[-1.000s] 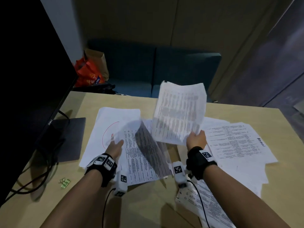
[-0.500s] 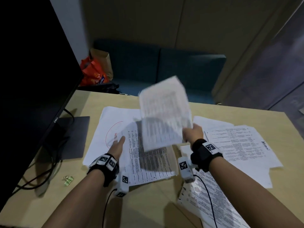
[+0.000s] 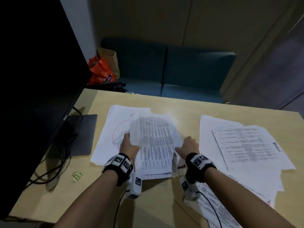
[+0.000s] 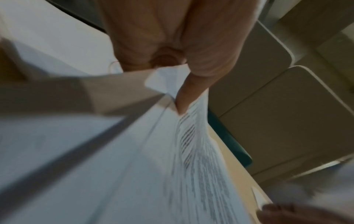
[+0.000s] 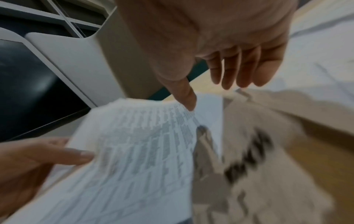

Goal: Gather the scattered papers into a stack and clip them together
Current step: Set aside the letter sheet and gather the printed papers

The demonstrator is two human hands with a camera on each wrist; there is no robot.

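A small pile of printed sheets [image 3: 156,145] lies in the middle of the table, over a white sheet with a red circle [image 3: 111,129]. My left hand [image 3: 129,145] pinches the pile's left edge, thumb [image 4: 184,97] on top and fingers underneath. To the pile's right, my right hand [image 3: 189,146] has straight fingers [image 5: 229,71], and only the thumb tip [image 5: 188,98] touches the top sheet's [image 5: 138,151] edge. More printed papers [image 3: 246,145] are spread to the right and under my right forearm. A green binder clip [image 3: 76,176] lies near the left front.
A black monitor [image 3: 41,71] stands along the left side, with its flat base [image 3: 82,134] and cables next to the papers. Beyond the wooden table [image 3: 156,203] is a teal sofa [image 3: 181,71] with an orange bag [image 3: 100,73].
My right hand brought the raised sheet down and left onto the pile, then released it. My left hand, which rested on the pile, now grips its left edge.
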